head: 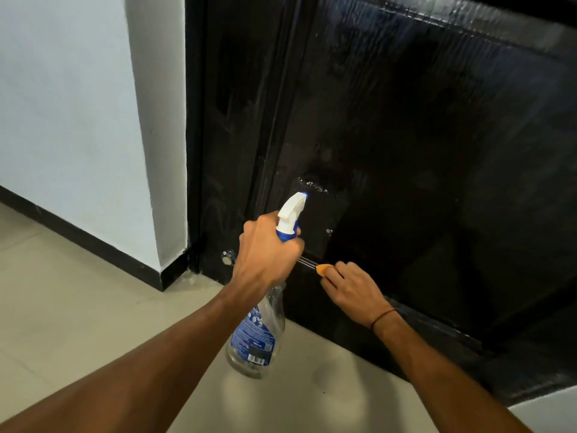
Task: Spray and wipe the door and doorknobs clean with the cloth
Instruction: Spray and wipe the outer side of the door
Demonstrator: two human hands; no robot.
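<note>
Spraying step: left hand (265, 254) grips the clear plastic spray bottle (259, 326) before the glossy black door (406, 151); right hand (352, 292), below the nozzle, pinches the orange cloth (323, 269). Wiping the fresh droplets likely follows.

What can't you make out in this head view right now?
- Cloth: only an orange corner shows; the right hand covers the rest.
- Spray bottle trigger: hidden by the left hand.
- Bottle label text: too small.
- Doorknobs: none in frame; door cut off.
</note>
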